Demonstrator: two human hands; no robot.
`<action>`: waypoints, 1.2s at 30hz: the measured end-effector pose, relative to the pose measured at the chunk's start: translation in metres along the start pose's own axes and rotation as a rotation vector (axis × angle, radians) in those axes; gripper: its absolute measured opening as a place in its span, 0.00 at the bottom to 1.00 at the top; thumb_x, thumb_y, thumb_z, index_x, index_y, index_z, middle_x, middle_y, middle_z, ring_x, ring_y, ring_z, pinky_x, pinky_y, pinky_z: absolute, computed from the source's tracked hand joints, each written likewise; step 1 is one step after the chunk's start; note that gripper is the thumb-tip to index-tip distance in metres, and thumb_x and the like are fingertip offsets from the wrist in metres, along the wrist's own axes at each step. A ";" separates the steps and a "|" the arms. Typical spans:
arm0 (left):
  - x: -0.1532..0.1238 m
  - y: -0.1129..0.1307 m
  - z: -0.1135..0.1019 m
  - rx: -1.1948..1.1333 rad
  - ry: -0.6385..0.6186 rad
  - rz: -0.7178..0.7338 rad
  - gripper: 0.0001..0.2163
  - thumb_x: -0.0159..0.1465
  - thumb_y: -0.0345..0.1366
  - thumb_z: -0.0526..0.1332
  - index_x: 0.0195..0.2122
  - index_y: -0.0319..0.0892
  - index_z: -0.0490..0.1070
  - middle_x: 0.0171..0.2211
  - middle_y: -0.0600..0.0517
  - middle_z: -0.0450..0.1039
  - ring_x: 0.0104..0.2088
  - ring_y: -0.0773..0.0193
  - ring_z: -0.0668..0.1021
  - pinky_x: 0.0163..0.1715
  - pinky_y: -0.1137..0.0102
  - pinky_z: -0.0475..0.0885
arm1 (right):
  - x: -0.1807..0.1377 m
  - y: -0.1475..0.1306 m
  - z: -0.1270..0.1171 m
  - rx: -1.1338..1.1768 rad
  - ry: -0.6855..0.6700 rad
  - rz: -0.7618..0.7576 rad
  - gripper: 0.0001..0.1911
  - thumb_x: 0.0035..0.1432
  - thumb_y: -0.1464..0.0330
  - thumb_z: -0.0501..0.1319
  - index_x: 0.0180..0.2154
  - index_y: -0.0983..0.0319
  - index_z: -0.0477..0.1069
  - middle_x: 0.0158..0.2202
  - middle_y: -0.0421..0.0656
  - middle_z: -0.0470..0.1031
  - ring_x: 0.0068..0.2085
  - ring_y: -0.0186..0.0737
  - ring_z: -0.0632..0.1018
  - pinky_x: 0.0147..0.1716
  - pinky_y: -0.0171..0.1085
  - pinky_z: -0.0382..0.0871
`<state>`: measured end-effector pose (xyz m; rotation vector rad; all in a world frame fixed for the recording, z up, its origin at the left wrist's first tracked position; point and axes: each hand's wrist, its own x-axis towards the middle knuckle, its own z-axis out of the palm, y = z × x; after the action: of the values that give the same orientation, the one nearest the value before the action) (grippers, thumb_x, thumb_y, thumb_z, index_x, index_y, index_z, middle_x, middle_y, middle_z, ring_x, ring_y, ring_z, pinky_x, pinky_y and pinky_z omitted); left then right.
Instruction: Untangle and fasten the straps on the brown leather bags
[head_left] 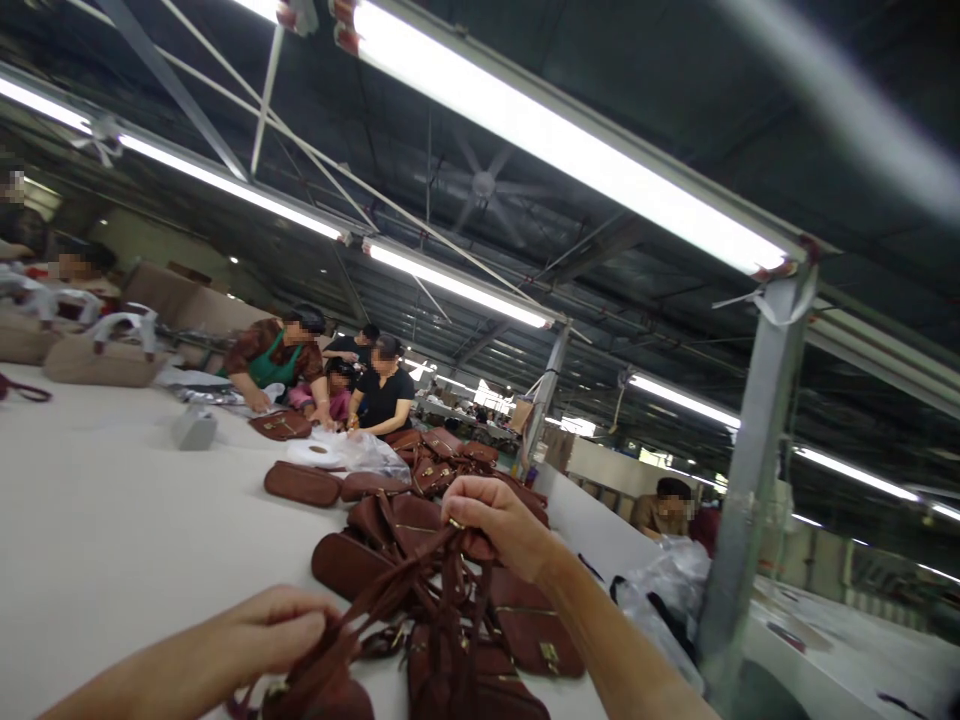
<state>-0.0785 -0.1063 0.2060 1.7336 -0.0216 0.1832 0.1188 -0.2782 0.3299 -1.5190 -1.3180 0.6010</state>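
My right hand (499, 525) is raised over a pile of brown handbags and pinches the end of a brown strap (401, 582), with a bit of gold metal at the fingertips. Lower on the left, my left hand (274, 628) is closed around the strap's other part, just above a brown bag (330, 692) cut off by the bottom edge. The strap runs taut and slanting between both hands. Beneath them lie more brown handbags, one with a gold clasp (536, 620) at the right. My left fingertips are partly hidden by the strap and blurred.
A long white table (150, 530) carries the bags, clear plastic (379, 455), a white tape roll (319, 455) and a grey block (195, 428). Beige bags (109, 355) stand far left. Several people work at the far end. A grey post (765, 430) rises at right.
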 end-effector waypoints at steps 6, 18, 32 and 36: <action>-0.003 0.039 0.005 -0.041 -0.014 0.055 0.19 0.60 0.53 0.63 0.43 0.44 0.79 0.37 0.49 0.83 0.39 0.53 0.80 0.42 0.65 0.73 | 0.010 0.006 0.004 -0.005 0.021 -0.033 0.23 0.48 0.49 0.67 0.28 0.61 0.65 0.16 0.30 0.64 0.15 0.23 0.60 0.13 0.27 0.44; -0.023 -0.008 0.007 -0.293 -0.099 0.049 0.21 0.47 0.50 0.70 0.39 0.45 0.81 0.37 0.51 0.82 0.41 0.53 0.78 0.44 0.68 0.69 | -0.005 0.017 -0.006 0.013 0.029 0.005 0.23 0.50 0.50 0.68 0.32 0.63 0.70 0.19 0.30 0.59 0.18 0.22 0.57 0.17 0.30 0.40; 0.029 0.008 0.024 0.120 0.134 0.162 0.10 0.58 0.39 0.60 0.36 0.41 0.75 0.27 0.57 0.70 0.29 0.65 0.68 0.30 0.72 0.63 | 0.005 0.048 0.049 0.084 -0.091 0.051 0.24 0.51 0.47 0.65 0.30 0.63 0.70 0.19 0.32 0.64 0.18 0.24 0.60 0.17 0.29 0.48; 0.039 -0.008 0.030 0.254 0.224 0.145 0.06 0.59 0.37 0.56 0.29 0.42 0.69 0.23 0.60 0.59 0.24 0.68 0.61 0.24 0.72 0.55 | 0.007 0.057 0.053 0.005 -0.030 0.055 0.18 0.51 0.53 0.64 0.27 0.63 0.69 0.19 0.32 0.62 0.19 0.24 0.58 0.17 0.30 0.45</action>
<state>-0.0356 -0.1305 0.1986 1.9553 0.0416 0.5043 0.1006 -0.2475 0.2607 -1.5516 -1.3003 0.6636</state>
